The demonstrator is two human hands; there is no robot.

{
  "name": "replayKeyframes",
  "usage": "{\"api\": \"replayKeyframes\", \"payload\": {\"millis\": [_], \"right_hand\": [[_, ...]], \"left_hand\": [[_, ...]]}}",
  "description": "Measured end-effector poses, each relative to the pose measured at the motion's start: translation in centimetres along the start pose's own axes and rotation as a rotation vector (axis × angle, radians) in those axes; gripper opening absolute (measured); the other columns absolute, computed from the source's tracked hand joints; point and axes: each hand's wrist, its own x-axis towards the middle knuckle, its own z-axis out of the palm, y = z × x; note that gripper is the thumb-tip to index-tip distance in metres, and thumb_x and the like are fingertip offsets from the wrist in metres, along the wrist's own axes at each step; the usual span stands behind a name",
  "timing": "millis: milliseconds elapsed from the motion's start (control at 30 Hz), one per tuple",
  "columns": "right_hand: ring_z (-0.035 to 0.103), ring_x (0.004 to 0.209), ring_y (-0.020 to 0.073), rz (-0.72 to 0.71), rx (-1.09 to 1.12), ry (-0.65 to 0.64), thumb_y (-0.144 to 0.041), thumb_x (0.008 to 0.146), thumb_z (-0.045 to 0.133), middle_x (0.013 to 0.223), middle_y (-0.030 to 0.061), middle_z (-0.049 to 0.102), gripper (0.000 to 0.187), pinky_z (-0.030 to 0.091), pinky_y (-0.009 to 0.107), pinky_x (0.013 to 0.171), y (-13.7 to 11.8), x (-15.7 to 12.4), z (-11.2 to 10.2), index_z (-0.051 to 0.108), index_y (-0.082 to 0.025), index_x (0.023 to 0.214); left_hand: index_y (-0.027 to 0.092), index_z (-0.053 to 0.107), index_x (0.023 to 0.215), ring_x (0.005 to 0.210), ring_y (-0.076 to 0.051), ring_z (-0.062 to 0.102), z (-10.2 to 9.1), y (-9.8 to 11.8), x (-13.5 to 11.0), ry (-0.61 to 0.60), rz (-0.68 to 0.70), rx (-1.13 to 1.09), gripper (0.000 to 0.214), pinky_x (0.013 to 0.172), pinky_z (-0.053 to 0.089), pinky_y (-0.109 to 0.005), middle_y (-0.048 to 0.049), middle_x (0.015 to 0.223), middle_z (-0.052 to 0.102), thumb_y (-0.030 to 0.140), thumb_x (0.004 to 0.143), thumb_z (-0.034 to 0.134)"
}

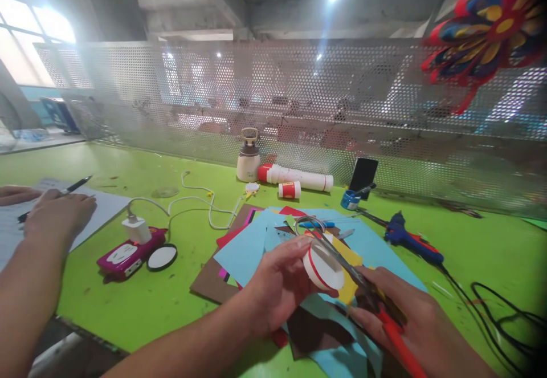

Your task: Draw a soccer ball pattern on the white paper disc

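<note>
My left hand (pixel 284 278) is closed round a white paper cup (pixel 318 269) with a red band, tilted on its side above a pile of coloured paper. Scissors (pixel 363 281) with red handles are in my right hand (pixel 404 304), its fingers wrapped about them. Their blades reach up and left across the cup's opening; whether they bite into the cup wall I cannot tell. Under both hands lie light blue paper (pixel 243 250), a yellow piece (pixel 348 258) and brown sheets (pixel 209 278). A blue pen (pixel 316 225) rests on the pile just behind the cup.
At left, another person's hand (pixel 60 215) holds a pen over white paper (pixel 100 218). A purple power strip (pixel 128 258) with a cable is nearby. A glue gun (pixel 412 241) with black cord lies right. Behind stand a bottle (pixel 248 161), white tube (pixel 299 177) and phone (pixel 363 175).
</note>
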Motion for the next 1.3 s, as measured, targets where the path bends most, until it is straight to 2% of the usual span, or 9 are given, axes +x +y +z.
{"api": "replayKeyframes", "payload": {"millis": [300, 833, 1000, 1167, 1300], "right_hand": [[0.064, 0.066, 0.0152, 0.002, -0.011, 0.018, -0.045, 0.091, 0.06, 0.08, -0.0004, 0.067, 0.025, 0.053, 0.025, 0.061, -0.9, 0.2, -0.1, 0.065, -0.026, 0.106], [0.065, 0.067, 0.0164, 0.001, -0.008, 0.017, -0.047, 0.091, 0.059, 0.08, 0.0006, 0.068, 0.027, 0.054, 0.026, 0.062, -1.2, 0.0, -0.2, 0.066, -0.026, 0.106], [0.065, 0.064, 0.0155, -0.004, 0.011, 0.047, -0.045, 0.09, 0.062, 0.078, 0.0003, 0.068, 0.026, 0.054, 0.024, 0.059, -1.1, 0.3, -0.2, 0.067, -0.025, 0.105], [0.065, 0.064, 0.0153, 0.005, 0.048, 0.07, -0.044, 0.087, 0.064, 0.077, -0.0002, 0.068, 0.024, 0.053, 0.024, 0.059, -0.9, 0.2, 0.2, 0.068, -0.026, 0.103], [0.062, 0.061, 0.0151, 0.04, 0.097, 0.171, -0.042, 0.083, 0.067, 0.075, -0.0014, 0.067, 0.021, 0.052, 0.025, 0.058, -0.8, 0.0, 0.8, 0.069, -0.027, 0.097]], "left_hand": [[0.012, 0.073, 0.086, 0.068, -0.018, 0.064, 0.3, 0.2, -0.3, 0.014, 0.014, -0.004, 0.02, 0.064, 0.054, -0.033, -0.0064, 0.08, 0.07, 0.027, 0.073, 0.075], [0.011, 0.074, 0.087, 0.068, -0.019, 0.065, 0.2, 0.2, -0.2, 0.011, 0.021, 0.012, 0.022, 0.064, 0.053, -0.034, -0.0085, 0.08, 0.072, 0.029, 0.075, 0.073], [0.011, 0.073, 0.086, 0.067, -0.019, 0.064, 0.1, 0.2, -0.2, 0.007, 0.023, 0.007, 0.021, 0.063, 0.053, -0.033, -0.0082, 0.079, 0.071, 0.029, 0.074, 0.073], [0.01, 0.074, 0.093, 0.07, -0.02, 0.065, 0.0, 0.1, 0.0, 0.018, 0.013, 0.019, 0.027, 0.065, 0.054, -0.034, -0.0088, 0.083, 0.071, 0.03, 0.075, 0.072], [0.009, 0.073, 0.092, 0.067, -0.019, 0.065, 0.0, -0.1, 0.0, 0.011, -0.003, 0.018, 0.027, 0.064, 0.054, -0.034, -0.0085, 0.079, 0.071, 0.032, 0.079, 0.067]]}}
